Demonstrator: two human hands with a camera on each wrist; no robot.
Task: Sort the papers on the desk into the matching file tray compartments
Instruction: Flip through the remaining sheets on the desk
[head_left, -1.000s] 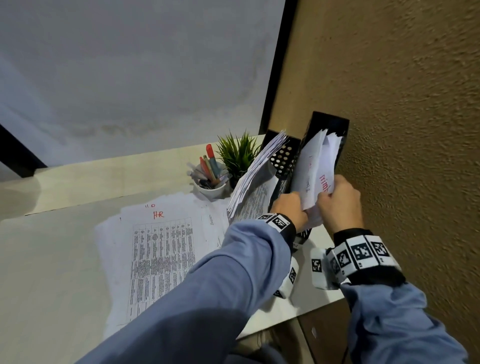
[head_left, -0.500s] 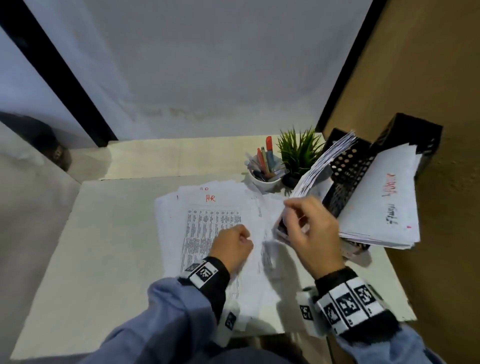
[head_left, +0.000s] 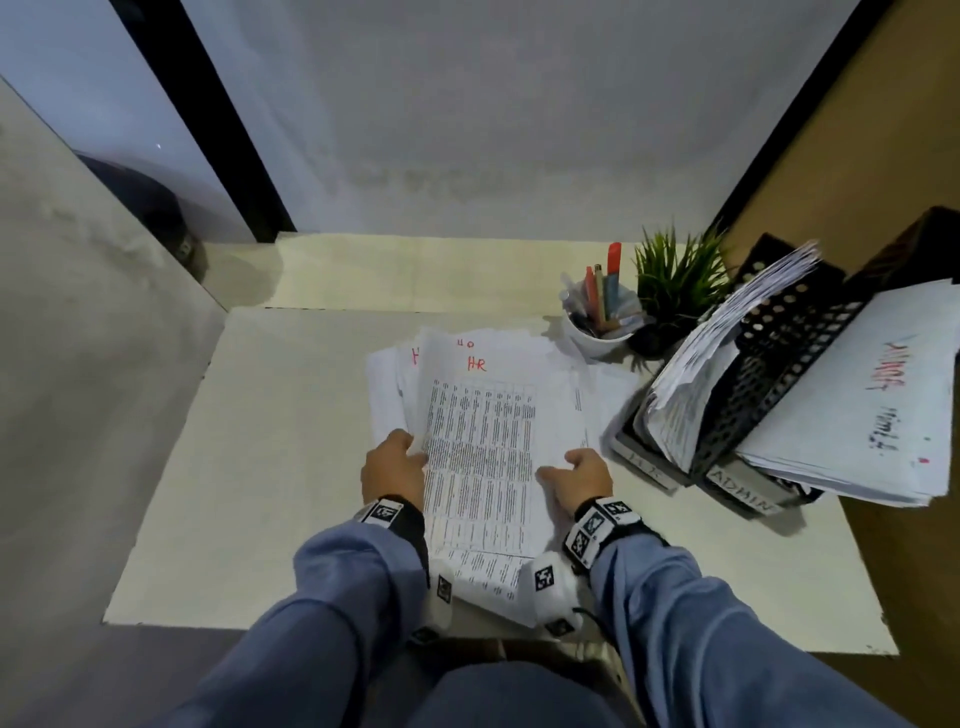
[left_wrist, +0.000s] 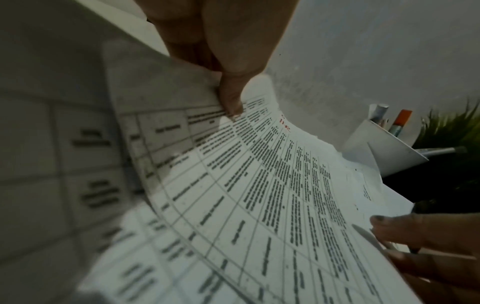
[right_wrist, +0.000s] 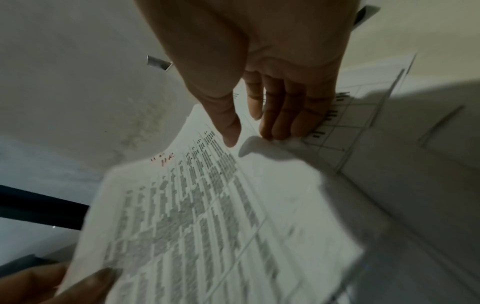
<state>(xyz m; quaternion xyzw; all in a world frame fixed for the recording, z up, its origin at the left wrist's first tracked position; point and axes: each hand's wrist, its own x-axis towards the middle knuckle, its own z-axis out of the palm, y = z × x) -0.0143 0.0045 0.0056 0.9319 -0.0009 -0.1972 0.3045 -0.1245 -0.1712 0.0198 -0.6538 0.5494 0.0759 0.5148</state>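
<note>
A loose stack of printed papers (head_left: 519, 374) lies mid-desk; its top sheet (head_left: 483, 447) has a table and "HR" in red. My left hand (head_left: 415, 452) pinches that sheet's left edge, thumb on top (left_wrist: 230, 102), and the edge is lifted. My right hand (head_left: 561, 467) is at the sheet's right edge with fingers (right_wrist: 272, 123) nearly straight, tips touching paper and thumb just off it. The black mesh file tray (head_left: 779, 374) stands at the right, leaning, with a paper bundle (head_left: 696, 395) in its left compartment and another (head_left: 857, 415) in the one labelled ADMIN (head_left: 743, 496).
A white cup of pens (head_left: 597, 332) and a small green plant (head_left: 675, 280) stand behind the stack, left of the tray. A brown wall (head_left: 883, 130) runs along the desk's right side. The desk's left half (head_left: 285, 441) is bare.
Both hands left the tray's right compartment and came down to the desk stack. My left hand has taken hold of the HR sheet; the right hand has moved to its right edge.
</note>
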